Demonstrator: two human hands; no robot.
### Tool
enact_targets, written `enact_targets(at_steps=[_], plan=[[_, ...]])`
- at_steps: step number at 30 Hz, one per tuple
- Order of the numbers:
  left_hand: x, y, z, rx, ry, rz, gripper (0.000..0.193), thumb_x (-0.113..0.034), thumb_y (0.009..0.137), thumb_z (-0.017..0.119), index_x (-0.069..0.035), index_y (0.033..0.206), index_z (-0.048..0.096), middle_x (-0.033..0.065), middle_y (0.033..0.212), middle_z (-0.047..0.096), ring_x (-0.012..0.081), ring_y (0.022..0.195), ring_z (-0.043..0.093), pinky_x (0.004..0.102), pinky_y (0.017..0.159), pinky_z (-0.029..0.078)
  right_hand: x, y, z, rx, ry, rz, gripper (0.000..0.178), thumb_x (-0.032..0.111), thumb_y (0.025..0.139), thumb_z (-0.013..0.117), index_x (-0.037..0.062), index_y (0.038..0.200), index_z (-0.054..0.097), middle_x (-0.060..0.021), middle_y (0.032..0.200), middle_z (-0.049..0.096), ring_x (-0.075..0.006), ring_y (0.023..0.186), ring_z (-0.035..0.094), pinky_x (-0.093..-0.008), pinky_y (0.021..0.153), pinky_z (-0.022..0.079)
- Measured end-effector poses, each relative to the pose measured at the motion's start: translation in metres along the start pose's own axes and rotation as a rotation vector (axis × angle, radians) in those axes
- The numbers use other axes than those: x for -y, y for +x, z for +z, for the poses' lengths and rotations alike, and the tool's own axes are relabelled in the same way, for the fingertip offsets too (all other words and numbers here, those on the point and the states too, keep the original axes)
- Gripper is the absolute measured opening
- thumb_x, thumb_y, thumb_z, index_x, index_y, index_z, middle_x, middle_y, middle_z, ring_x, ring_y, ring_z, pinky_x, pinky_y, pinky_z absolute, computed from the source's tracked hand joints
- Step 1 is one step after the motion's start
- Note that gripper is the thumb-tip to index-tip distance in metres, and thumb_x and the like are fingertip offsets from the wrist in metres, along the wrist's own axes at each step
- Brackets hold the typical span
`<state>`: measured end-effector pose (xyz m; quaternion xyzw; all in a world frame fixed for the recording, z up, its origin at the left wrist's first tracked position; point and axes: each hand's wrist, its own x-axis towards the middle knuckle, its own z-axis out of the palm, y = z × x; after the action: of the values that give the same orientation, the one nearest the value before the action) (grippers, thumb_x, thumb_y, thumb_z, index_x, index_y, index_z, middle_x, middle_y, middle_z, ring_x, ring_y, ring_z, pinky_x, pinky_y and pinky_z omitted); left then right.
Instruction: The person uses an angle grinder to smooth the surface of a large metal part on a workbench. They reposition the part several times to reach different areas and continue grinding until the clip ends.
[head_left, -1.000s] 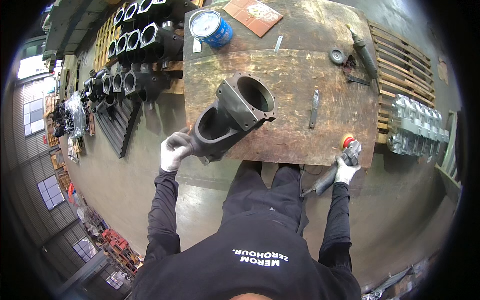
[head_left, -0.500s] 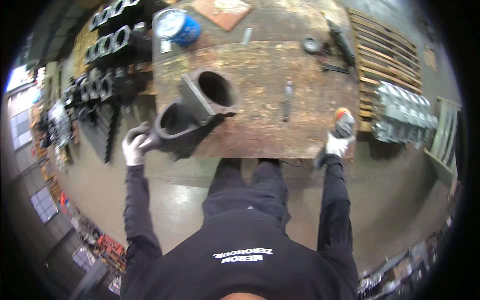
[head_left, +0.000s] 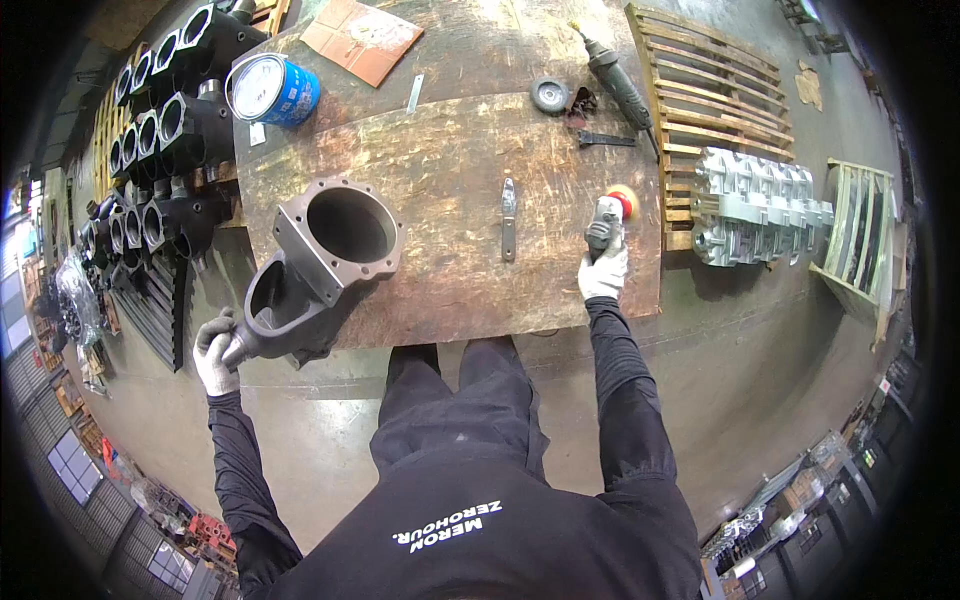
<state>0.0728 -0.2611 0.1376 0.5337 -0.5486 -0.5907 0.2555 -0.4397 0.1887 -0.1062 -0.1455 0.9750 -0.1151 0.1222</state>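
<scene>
Head view, looking down on a worn wooden table (head_left: pixel 440 250): a person in dark clothing stands at its near edge, arms spread. A dark metal casting (head_left: pixel 308 258) sits at the table's near left corner, its round, bolt-holed mouth facing up and its narrow end reaching past the edge. Whether its full weight is on the wood cannot be told.

The gloved left hand (head_left: pixel 216 352) has its fingers closed around that narrow end. The gloved right hand (head_left: pixel 604 273), well apart near the table's right side, grips a hand-held power tool (head_left: pixel 605 222) with a red and yellow disc (head_left: pixel 624 203) at its front. Whether the disc touches the table or spins is unclear.

Between them lies a flat, knife-like hand tool (head_left: pixel 509 220); a blue bucket (head_left: pixel 275 90) stands at the far left.

To handle this well, the casting probably wants seating further onto the wood, since the overhang could make it tip. The left grip should stay firm, and the disc clear of glove and sleeve.
</scene>
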Motion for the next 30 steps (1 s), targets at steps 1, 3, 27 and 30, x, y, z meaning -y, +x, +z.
enact_targets(at_steps=[1, 3, 27, 30], plan=[[0.000, 0.000, 0.000, 0.013, 0.021, 0.006, 0.017, 0.003, 0.084, 0.059, 0.002, 0.097, 0.069, 0.0124, 0.106, 0.070, 0.0317, 0.127, 0.058, 0.0425, 0.112, 0.041, 0.004, 0.001, 0.010, -0.029, -0.139, 0.027, 0.097, 0.026, 0.084, 0.074, 0.0148, 0.161, 0.017, -0.0322, 0.142, 0.042, -0.0491, 0.131, 0.043, -0.0573, 0.111, 0.036], [-0.001, -0.001, 0.001, 0.016, 0.037, 0.007, 0.017, 0.001, 0.083, 0.061, 0.001, 0.097, 0.069, 0.0121, 0.106, 0.070, 0.0315, 0.127, 0.058, 0.0424, 0.111, 0.040, 0.010, 0.014, 0.023, -0.054, -0.232, 0.004, 0.090, 0.030, 0.087, 0.072, 0.0215, 0.161, 0.022, -0.0314, 0.142, 0.042, -0.0467, 0.130, 0.045, -0.0557, 0.111, 0.037], [-0.002, -0.036, 0.030, -0.225, 0.002, 0.019, 0.022, 0.001, 0.085, 0.064, 0.003, 0.107, 0.069, 0.0177, 0.119, 0.070, 0.0246, 0.112, 0.065, 0.0369, 0.103, 0.049, 0.038, -0.002, 0.030, -0.120, -0.044, -0.173, 0.095, 0.007, 0.083, 0.069, 0.0092, 0.161, 0.015, -0.0294, 0.159, 0.030, -0.0463, 0.142, 0.039, -0.0508, 0.120, 0.031], [0.006, -0.042, 0.028, -0.277, -0.043, -0.018, 0.024, 0.001, 0.084, 0.065, 0.003, 0.108, 0.069, 0.0170, 0.119, 0.070, 0.0239, 0.111, 0.065, 0.0371, 0.103, 0.049, 0.042, -0.004, 0.024, -0.098, 0.078, -0.100, 0.095, 0.005, 0.081, 0.070, 0.0085, 0.160, 0.018, -0.0280, 0.160, 0.029, -0.0431, 0.146, 0.034, -0.0493, 0.122, 0.029]])
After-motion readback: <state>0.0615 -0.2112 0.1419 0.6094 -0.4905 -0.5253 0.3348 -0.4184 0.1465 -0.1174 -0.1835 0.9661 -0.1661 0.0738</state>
